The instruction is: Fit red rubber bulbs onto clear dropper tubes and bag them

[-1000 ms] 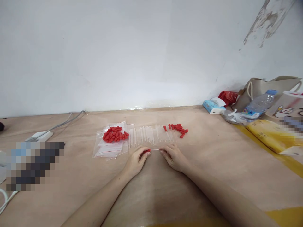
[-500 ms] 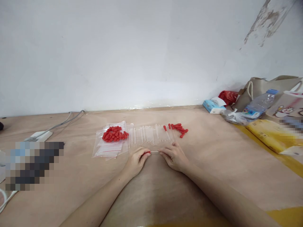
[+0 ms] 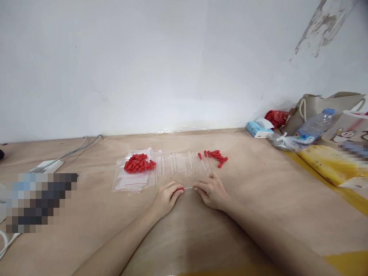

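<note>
My left hand (image 3: 168, 196) pinches a red rubber dropper bulb (image 3: 181, 188), most of it hidden by the fingers. From the bulb a thin clear glass dropper tube (image 3: 188, 188) runs level to my right hand (image 3: 211, 192), whose closed fingers hold its other end. Beyond the hands lies a row of clear dropper tubes (image 3: 178, 164). At the row's right end are several droppers with red bulbs (image 3: 215, 154). To the left, a heap of loose red bulbs (image 3: 139, 164) rests on clear zip bags (image 3: 132, 183).
A power strip (image 3: 49, 166) with a grey cable lies at the left, near a blurred-out patch. Along the right stand a blue tissue pack (image 3: 259, 128), a plastic bottle (image 3: 317, 124), a yellow packet (image 3: 327, 165) and bags. A white wall (image 3: 172, 69) rises behind the table.
Both hands have shifted slightly toward me with the tube and bulb still between them. The row of tubes and the red bulbs look unchanged.
</note>
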Demonstrator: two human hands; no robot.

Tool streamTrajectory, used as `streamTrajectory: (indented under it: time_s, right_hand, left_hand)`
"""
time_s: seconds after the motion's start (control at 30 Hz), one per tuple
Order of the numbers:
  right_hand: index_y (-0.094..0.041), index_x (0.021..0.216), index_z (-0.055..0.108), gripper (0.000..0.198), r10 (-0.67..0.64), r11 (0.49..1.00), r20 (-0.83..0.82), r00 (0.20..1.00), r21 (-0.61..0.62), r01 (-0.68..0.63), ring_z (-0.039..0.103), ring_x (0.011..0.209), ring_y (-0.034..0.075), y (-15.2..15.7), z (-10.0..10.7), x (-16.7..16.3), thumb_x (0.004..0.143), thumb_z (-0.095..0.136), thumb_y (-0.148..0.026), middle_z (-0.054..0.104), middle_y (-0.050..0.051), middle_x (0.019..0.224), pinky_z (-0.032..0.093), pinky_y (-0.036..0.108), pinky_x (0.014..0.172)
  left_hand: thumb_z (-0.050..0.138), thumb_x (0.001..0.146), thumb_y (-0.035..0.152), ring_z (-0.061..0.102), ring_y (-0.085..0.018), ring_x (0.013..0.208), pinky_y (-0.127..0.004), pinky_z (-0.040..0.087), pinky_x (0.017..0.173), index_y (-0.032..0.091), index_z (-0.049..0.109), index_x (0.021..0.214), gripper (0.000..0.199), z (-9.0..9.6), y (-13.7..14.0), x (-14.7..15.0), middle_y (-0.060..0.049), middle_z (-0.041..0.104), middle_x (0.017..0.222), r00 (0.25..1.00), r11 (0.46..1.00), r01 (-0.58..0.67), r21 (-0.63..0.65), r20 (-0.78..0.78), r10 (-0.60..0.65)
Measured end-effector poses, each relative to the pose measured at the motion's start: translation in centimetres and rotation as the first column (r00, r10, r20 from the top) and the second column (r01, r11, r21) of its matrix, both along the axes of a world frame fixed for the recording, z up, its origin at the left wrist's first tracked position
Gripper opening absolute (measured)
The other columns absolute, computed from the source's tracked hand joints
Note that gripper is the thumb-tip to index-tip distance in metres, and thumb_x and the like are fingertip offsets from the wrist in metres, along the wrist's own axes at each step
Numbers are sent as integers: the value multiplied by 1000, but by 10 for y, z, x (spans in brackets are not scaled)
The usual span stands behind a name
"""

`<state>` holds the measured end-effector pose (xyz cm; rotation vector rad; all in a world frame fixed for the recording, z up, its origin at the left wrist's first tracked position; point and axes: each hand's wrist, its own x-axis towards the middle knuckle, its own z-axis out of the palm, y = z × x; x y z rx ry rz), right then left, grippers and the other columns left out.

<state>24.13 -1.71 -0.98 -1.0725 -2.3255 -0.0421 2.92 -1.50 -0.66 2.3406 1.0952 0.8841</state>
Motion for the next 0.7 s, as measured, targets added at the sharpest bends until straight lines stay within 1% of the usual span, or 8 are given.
streamTrajectory:
  time_s: [0.13, 0.3, 0.43, 0.7]
  right_hand:
    - [-21, 83, 60, 19, -4, 1000, -26, 1000, -21, 4, 48, 57, 11, -1, 1, -2, 86, 41, -20, 62, -1, 66, 22, 30, 69]
    - [-20, 79, 58, 19, -1, 999, -21, 1000, -48, 0, 46, 55, 10, -1, 2, -4, 85, 40, -19, 61, -2, 65, 21, 29, 69]
    - [-19, 75, 56, 19, -1, 998, -5, 1000, -69, 1, 45, 56, 10, -1, 4, -7, 84, 40, -18, 60, -2, 64, 19, 29, 68]
    - [-17, 68, 53, 21, -2, 993, 38, 999, -118, 6, 41, 54, 9, -2, 3, -13, 83, 39, -17, 59, -2, 63, 18, 28, 66]
  left_hand:
    - [42, 87, 25, 56, -14, 76, -25, 43, 69, 20, 59, 87, 18, 1, -1, 1, -3, 60, 81, 1000, 1000, 3, 1, 3, -3]
    - [41, 87, 25, 55, -14, 75, -25, 43, 68, 19, 58, 87, 18, 2, -1, 1, -3, 59, 80, 1000, 1000, 28, 9, -13, -28]
    - [40, 88, 24, 55, -14, 74, -24, 42, 68, 19, 57, 87, 17, 2, -2, 1, -3, 58, 79, 999, 999, 34, 17, -18, -34]
    - [39, 88, 23, 53, -13, 73, -24, 42, 67, 17, 56, 87, 17, 0, -2, 1, -3, 56, 79, 995, 995, 84, 45, -50, -82]
